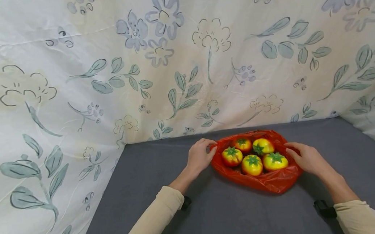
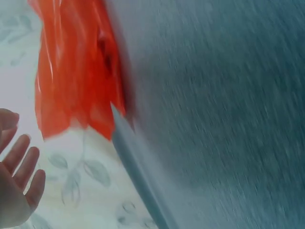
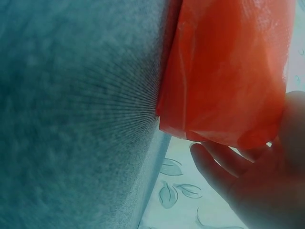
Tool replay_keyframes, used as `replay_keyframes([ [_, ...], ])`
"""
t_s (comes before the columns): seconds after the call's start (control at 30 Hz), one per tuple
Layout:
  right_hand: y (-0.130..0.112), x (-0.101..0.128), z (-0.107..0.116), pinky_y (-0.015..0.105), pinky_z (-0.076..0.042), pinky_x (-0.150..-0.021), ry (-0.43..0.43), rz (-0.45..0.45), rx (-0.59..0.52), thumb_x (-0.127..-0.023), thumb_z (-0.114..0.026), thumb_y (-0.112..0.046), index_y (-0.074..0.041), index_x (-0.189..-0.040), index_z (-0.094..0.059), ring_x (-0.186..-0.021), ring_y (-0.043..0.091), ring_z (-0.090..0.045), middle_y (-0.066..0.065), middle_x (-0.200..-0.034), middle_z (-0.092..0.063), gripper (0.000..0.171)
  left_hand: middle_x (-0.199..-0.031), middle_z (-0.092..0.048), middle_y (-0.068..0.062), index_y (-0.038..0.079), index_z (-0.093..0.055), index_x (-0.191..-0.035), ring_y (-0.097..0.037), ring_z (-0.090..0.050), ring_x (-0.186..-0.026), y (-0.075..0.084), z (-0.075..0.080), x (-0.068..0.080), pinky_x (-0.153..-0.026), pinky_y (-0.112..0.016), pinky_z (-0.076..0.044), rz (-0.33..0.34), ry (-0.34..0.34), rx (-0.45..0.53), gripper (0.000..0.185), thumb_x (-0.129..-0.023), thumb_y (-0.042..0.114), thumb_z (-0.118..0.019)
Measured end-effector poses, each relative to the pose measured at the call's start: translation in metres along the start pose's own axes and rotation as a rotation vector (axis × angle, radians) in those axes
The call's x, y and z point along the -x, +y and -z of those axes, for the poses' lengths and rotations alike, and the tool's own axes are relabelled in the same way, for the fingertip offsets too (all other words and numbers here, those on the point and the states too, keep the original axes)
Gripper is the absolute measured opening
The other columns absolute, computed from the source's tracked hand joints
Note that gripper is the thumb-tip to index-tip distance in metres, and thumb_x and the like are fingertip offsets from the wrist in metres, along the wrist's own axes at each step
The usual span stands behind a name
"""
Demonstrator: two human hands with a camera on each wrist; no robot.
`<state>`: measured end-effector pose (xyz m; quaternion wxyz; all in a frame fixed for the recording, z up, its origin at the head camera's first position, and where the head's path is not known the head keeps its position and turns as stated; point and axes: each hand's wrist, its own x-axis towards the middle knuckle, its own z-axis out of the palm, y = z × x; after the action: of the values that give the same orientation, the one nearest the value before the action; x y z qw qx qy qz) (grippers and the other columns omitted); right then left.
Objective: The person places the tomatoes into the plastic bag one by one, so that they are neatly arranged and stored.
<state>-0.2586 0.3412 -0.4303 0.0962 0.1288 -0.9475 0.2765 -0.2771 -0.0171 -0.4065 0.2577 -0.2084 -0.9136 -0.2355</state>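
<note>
A red plastic bag (image 1: 278,186) lies on the grey table with its mouth rolled open and spread wide. Inside sit several red-and-yellow fruits (image 1: 252,165) with green leafy tops, like tomatoes. At the bag's left rim my left hand (image 1: 199,156) has its thumb and index finger extended. The left wrist view shows its fingers spread loosely beside the bag (image 2: 76,71), with a gap between. On the opposite side my right hand (image 1: 309,157) holds the rim. In the right wrist view its fingers pass behind the bag (image 3: 224,76), partly hidden.
The grey table surface (image 1: 140,185) surrounds the bag. A floral cloth (image 1: 184,77) hangs behind the table and along its sides. Dark bands (image 1: 324,209) are on both wrists, beside the beige sleeves (image 1: 155,217).
</note>
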Motion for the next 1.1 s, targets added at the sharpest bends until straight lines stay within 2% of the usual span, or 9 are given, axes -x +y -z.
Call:
replay_keyframes([
  [0.17,0.0,-0.001,0.0,0.066,-0.036,-0.087,-0.005,0.002,0.002,-0.097,-0.056,-0.018,0.011,-0.123,-0.053,-0.108,0.052,-0.047,0.037,-0.12,-0.05,0.039,-0.094,-0.067,0.001,0.015,-0.073,-0.094,-0.016,-0.063,-0.084,-0.024,0.008,0.0,-0.072,-0.032,-0.051,0.054,0.044,0.011,0.008,-0.088,0.018,-0.069],
  [0.33,0.0,-0.001,-0.001,0.066,-0.036,-0.088,-0.004,0.001,0.003,-0.097,-0.055,-0.019,0.011,-0.123,-0.053,-0.108,0.052,-0.046,0.037,-0.12,-0.05,0.04,-0.094,-0.067,0.001,0.014,-0.073,-0.094,-0.018,-0.063,-0.089,-0.048,0.015,0.001,-0.073,-0.035,-0.051,0.079,0.086,-0.047,0.01,-0.085,0.011,-0.07],
  [0.47,0.0,0.001,-0.001,0.067,-0.036,-0.086,-0.005,-0.004,0.008,-0.097,-0.055,-0.02,0.012,-0.123,-0.052,-0.107,0.053,-0.046,0.038,-0.119,-0.049,0.041,-0.095,-0.068,0.001,0.015,-0.072,-0.091,-0.021,-0.062,-0.095,-0.061,0.02,-0.001,-0.076,-0.038,-0.051,0.102,0.088,-0.092,0.007,-0.084,0.015,-0.073],
  [0.6,0.0,0.002,0.002,0.065,-0.038,-0.085,-0.014,-0.021,0.011,-0.098,-0.053,-0.024,0.013,-0.125,-0.05,-0.105,0.051,-0.047,0.039,-0.121,-0.048,0.046,-0.093,-0.067,0.0,0.015,-0.072,-0.087,-0.022,-0.063,-0.09,-0.071,0.028,-0.004,-0.074,-0.039,-0.051,0.127,0.106,-0.112,0.005,-0.083,0.018,-0.074],
  [0.83,0.004,0.008,0.006,0.057,-0.048,-0.074,-0.023,-0.072,0.024,-0.099,-0.049,-0.035,0.014,-0.127,-0.046,-0.095,0.047,-0.052,0.038,-0.119,-0.047,0.056,-0.09,-0.066,0.001,0.015,-0.072,-0.086,-0.023,-0.062,-0.087,-0.082,0.037,-0.005,-0.074,-0.041,-0.05,0.171,0.094,-0.125,0.005,-0.085,0.019,-0.073],
  [0.97,0.005,0.01,0.011,0.063,-0.043,-0.079,-0.039,-0.109,0.024,-0.101,-0.043,-0.04,0.015,-0.13,-0.041,-0.105,0.054,-0.045,0.04,-0.124,-0.041,0.063,-0.091,-0.067,0.0,0.014,-0.072,-0.088,-0.023,-0.063,-0.089,-0.086,0.04,-0.004,-0.076,-0.043,-0.049,0.166,0.095,-0.135,0.006,-0.084,0.019,-0.074],
  [1.1,0.004,0.008,0.02,0.07,-0.032,-0.087,-0.033,-0.117,0.037,-0.102,-0.038,-0.043,0.017,-0.133,-0.035,-0.114,0.059,-0.033,0.043,-0.128,-0.033,0.067,-0.097,-0.067,-0.004,0.013,-0.072,-0.098,-0.024,-0.062,-0.09,-0.09,0.044,-0.005,-0.078,-0.043,-0.048,0.127,0.115,-0.167,0.015,-0.086,0.022,-0.071],
])
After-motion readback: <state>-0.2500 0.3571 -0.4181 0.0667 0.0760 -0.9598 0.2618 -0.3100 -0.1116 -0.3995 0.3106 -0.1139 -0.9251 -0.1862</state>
